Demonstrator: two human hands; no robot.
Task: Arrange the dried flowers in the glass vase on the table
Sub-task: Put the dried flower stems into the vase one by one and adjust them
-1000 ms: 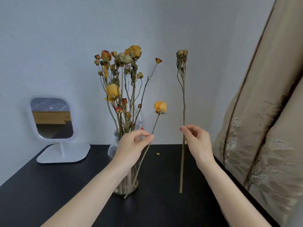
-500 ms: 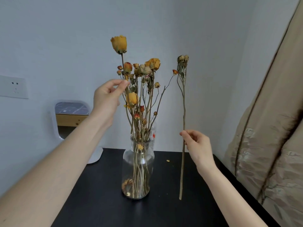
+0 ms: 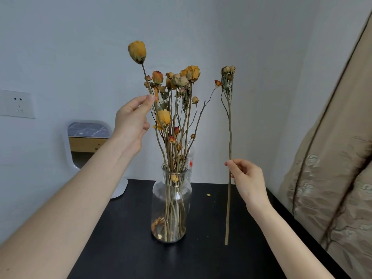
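Fingers (image 3: 150, 99) of the left hand (image 3: 130, 125) are pinching the stem of a yellow rose (image 3: 137, 51) between thumb and forefinger, while the other fingers are curling loosely beneath, not touching it. That stem is running nearly upright, leaning a little to the left as it rises, with the bloom pointing up, higher than every other flower. Below the pinch its stem is merging with the bunch, so how far down it reaches is not clear.

The right hand (image 3: 246, 179) is gripping a second dried stem (image 3: 229, 137) between thumb and fingertips, about a third of the way up from its cut end. This stem is standing almost vertical, its cluster of pale, shrivelled buds (image 3: 228, 71) pointing up and its cut end pointing down, at or just above the black table (image 3: 128, 248); whether it is touching is not clear. It is hanging just to the right of the glass vase (image 3: 171, 206), apart from it.

The vase is standing upright on the table, holding a bunch of dried flowers (image 3: 175, 93) whose stems are fanning upward out of the neck. Loose petals are lying inside at the bottom.

Behind the vase a clear bottle with a red mark (image 3: 191, 163) is showing partly; its writing is too small to read. A white mirror (image 3: 88, 143) is standing at the left, below a wall socket (image 3: 17, 103), and a beige curtain (image 3: 330, 158) is hanging at the right.
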